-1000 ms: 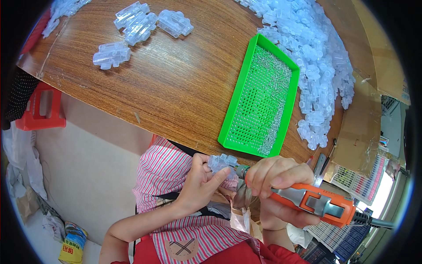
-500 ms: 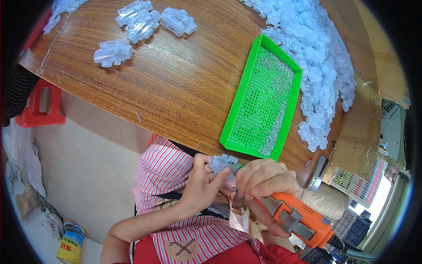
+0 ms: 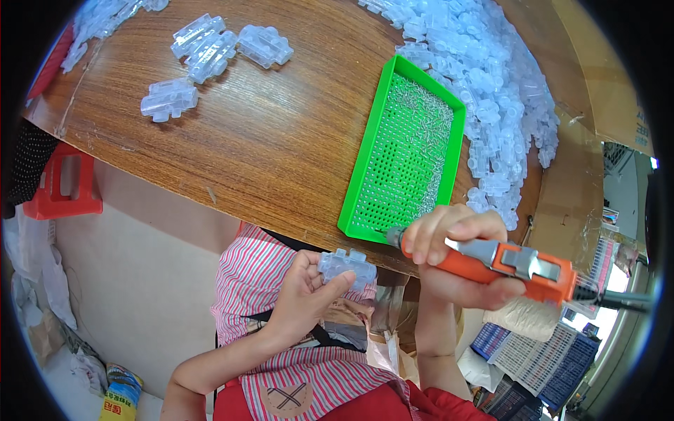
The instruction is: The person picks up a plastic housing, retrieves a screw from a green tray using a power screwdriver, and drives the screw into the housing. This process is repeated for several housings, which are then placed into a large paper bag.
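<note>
Between the thumb and fingers of my left hand (image 3: 306, 286) is a clear plastic part (image 3: 348, 269), just off the table's near edge. My right hand (image 3: 456, 249) is wrapped round an orange electric screwdriver (image 3: 484, 265), its grey tip end (image 3: 395, 236) at the near right corner of a green perforated tray (image 3: 349, 203). Many small silvery screws (image 3: 430, 133) lie in the tray, heaped toward its far and right sides. Whether a screw sits on the bit is too small to tell.
A large heap of clear plastic parts (image 3: 495, 105) covers the table's right side. Several single parts (image 3: 212, 57) lie at the far left of the brown table (image 3: 281, 140). Cardboard (image 3: 572, 182) stands along the right edge. A red stool (image 3: 67, 186) is on the floor at left.
My right hand has carried the screwdriver away from the plastic part, up and right to the tray's near corner. My left hand still holds the part, now more exposed. The view has shifted slightly.
</note>
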